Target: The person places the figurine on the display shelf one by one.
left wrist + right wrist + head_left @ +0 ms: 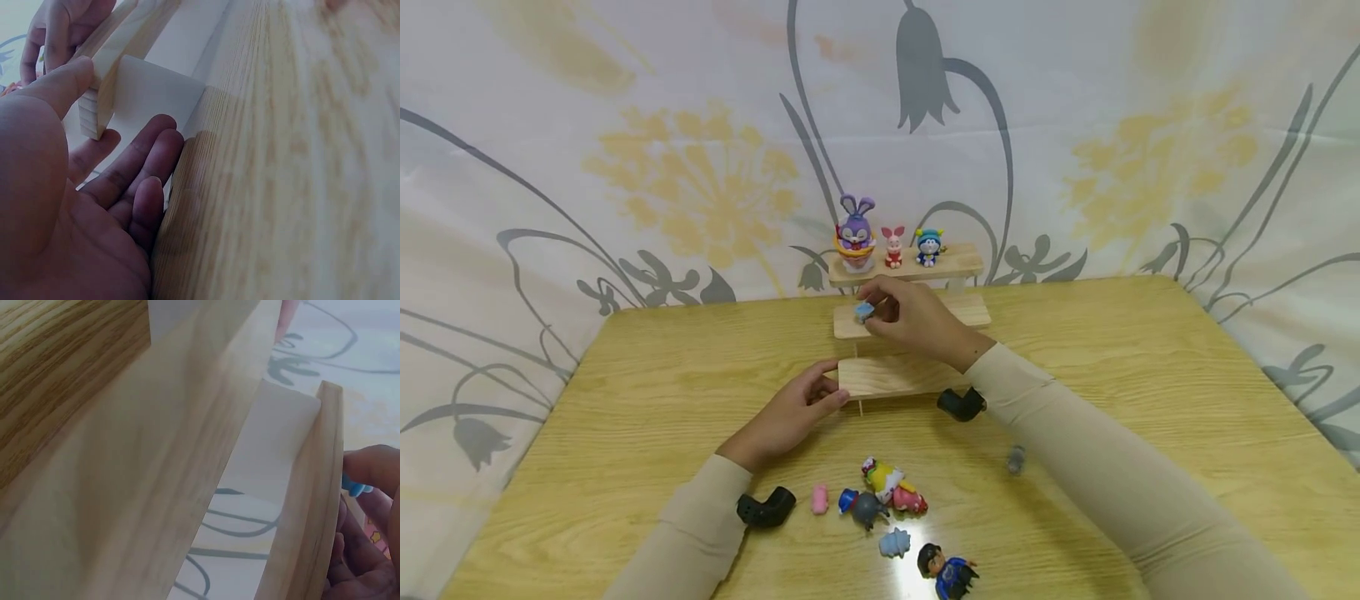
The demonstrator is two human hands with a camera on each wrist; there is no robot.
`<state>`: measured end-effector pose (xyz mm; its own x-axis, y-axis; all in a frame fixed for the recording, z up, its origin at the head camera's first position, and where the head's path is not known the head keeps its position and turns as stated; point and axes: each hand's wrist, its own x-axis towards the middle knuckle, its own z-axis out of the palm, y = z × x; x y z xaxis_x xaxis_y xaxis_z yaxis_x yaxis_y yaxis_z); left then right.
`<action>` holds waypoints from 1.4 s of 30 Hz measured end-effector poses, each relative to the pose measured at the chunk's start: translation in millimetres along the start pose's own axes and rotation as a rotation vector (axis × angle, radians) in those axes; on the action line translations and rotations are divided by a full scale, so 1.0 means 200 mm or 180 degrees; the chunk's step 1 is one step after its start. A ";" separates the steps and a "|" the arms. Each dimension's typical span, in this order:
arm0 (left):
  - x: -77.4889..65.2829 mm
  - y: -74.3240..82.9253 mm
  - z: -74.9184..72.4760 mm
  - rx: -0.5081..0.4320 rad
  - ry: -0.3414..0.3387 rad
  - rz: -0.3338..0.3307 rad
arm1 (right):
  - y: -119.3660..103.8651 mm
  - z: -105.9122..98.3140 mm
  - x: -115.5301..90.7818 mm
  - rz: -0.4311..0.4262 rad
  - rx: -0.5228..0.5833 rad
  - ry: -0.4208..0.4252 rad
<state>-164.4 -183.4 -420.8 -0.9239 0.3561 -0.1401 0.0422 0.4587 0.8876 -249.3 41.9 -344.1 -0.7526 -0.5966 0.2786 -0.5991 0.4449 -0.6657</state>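
Observation:
A three-step wooden display stand [887,377] stands at the table's back. My left hand [793,408] holds the left end of its lowest board, thumb [69,84] on one face and index finger [94,153] on the other; the remaining fingers curl loosely below. Over the left part of the middle board [966,310], my right hand [910,317] pinches a small light-blue figurine [864,312]. Only a bit of the blue figurine [355,485] shows in the right wrist view. Whether it touches the board I cannot tell. On the top board [966,260] sit a purple rabbit figurine [855,229], a piglet figurine [892,247] and a blue-hooded figurine [928,247].
Several figurines lie on the table [662,400] in front: a pink one [820,499], a grey one with a blue hat [865,507], a yellow-and-white one [883,479], a light-blue one [895,543], a dark-haired one [951,575]. A small grey one [1016,459] lies nearer the right sleeve.

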 end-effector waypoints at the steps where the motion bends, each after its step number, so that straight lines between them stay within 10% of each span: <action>1: 0.00 0.00 0.00 -0.0001 0.0003 -0.0002 | 0.00 0.00 0.00 0.0002 0.0008 -0.0006; 13: 0.01 -0.01 0.00 -0.0027 -0.0002 -0.0014 | 0.01 -0.03 -0.03 0.0163 0.0081 0.0058; 24: 0.00 -0.01 0.00 -0.0027 -0.0015 0.0059 | -0.04 -0.02 -0.26 -0.0050 0.0419 0.0828; 42: 0.00 -0.01 0.00 0.0078 0.0032 0.0010 | -0.16 0.12 -0.57 -0.0622 0.0334 0.0352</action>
<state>-165.1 -184.3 -421.8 -0.9275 0.3495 -0.1327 0.0543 0.4773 0.8771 -137.9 80.7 -371.6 -0.6539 -0.5852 0.4795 -0.7090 0.2528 -0.6584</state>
